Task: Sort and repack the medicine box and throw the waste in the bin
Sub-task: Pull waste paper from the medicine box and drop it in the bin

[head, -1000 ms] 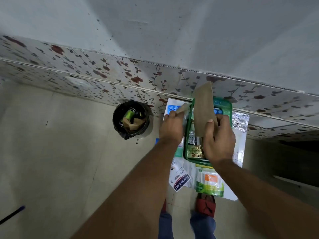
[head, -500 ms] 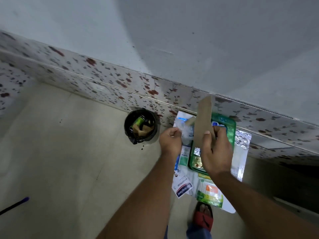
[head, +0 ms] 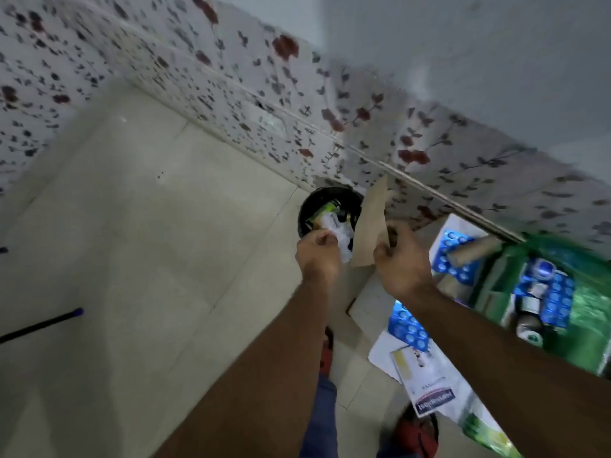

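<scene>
A small black bin [head: 305,209] stands on the floor against the flowered wall, with a green bottle and scraps inside. My left hand [head: 317,257] hangs just above its near rim, fingers pinched on a crumpled clear plastic wrapper [head: 342,238]. My right hand [head: 401,262] is beside it, gripping a brown paper envelope [head: 372,226] that stands upright over the bin's right edge. The green medicine box [head: 588,312] lies open at the right with blue blister packs and small bottles in it.
Blue blister strips [head: 454,256], a Hansaplast pack [head: 429,388] and a green packet [head: 486,434] lie on white paper right of my arms. A dark stick [head: 39,325] lies on the tiled floor at left. My red slippers [head: 416,431] show below.
Both hands have swung left from over the green box to above the bin, carrying the wrapper and the envelope. The camera turned left and the picture is blurred.
</scene>
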